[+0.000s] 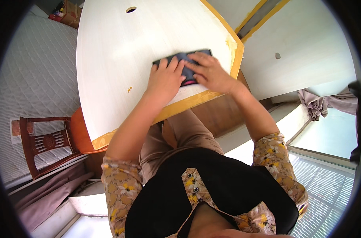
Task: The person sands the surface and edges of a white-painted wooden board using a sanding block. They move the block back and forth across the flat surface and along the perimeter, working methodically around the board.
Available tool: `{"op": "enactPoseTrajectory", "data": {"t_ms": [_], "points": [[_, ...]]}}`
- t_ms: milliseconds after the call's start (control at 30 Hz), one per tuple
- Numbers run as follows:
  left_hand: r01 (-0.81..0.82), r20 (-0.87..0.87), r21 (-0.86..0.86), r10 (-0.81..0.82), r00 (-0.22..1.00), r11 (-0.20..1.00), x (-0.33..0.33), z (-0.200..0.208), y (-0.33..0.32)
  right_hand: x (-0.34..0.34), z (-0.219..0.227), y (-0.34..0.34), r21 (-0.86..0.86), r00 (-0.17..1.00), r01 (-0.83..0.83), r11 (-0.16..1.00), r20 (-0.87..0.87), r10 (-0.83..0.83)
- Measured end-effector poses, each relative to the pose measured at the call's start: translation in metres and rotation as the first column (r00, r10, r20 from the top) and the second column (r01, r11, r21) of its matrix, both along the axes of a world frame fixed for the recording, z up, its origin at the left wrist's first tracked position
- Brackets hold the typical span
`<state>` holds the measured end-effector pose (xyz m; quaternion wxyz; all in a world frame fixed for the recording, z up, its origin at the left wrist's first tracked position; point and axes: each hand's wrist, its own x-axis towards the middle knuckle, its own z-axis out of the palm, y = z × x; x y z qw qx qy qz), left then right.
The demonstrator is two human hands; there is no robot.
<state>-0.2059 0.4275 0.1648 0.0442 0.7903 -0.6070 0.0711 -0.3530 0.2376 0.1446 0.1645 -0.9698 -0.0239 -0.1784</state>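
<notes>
A small dark blue-black folded cloth (pixel 182 59) lies on the white tabletop (pixel 121 51), close to its near right corner. A bit of pink shows at the cloth's near edge. My left hand (pixel 164 77) rests over the cloth's left part, its fingers apart and laid on the fabric. From the right, my right hand (pixel 212 73) has bent fingers and thumb closed on a fold of the same cloth. The fingertips of both hands almost meet at its middle and look slightly blurred. Part of the cloth is hidden beneath my hands.
Yellow patterned edging (pixel 188 100) borders the tabletop, which has a round hole (pixel 131 9). A wooden chair (pixel 49 139) stands at the left beside a quilted mattress (pixel 37 67). Another white panel (pixel 299 55) is at the right, near a bunched curtain (pixel 317 104) and window.
</notes>
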Motion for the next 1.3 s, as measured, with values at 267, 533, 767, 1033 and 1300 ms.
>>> {"op": "enactPoseTrajectory", "data": {"t_ms": [267, 533, 767, 1033, 1300], "points": [[-0.162, 0.073, 0.043, 0.159, 0.985, 0.986, 0.046, -0.001, 0.019, 0.066, -0.002, 0.017, -0.081, 0.996, -0.060, 0.995, -0.075, 0.054], [-0.075, -0.003, 0.012, 0.075, 0.997, 0.997, 0.068, -0.013, -0.117, 0.077, -0.001, -0.111, -0.143, 0.964, 0.196, 0.970, -0.153, -0.217], [0.045, -0.069, -0.013, -0.046, 0.997, 0.999, 0.027, -0.016, -0.164, 0.021, -0.004, -0.143, -0.053, 0.963, 0.248, 0.967, -0.099, -0.252], [0.228, -0.105, -0.120, -0.241, 0.965, 0.966, -0.009, -0.015, -0.069, -0.052, 0.004, -0.037, 0.035, 0.992, 0.130, 0.991, -0.004, -0.130], [0.171, -0.151, -0.088, -0.183, 0.972, 0.981, -0.030, -0.005, 0.011, -0.060, 0.009, 0.023, -0.005, 0.991, 0.122, 0.992, -0.060, -0.123]]}}
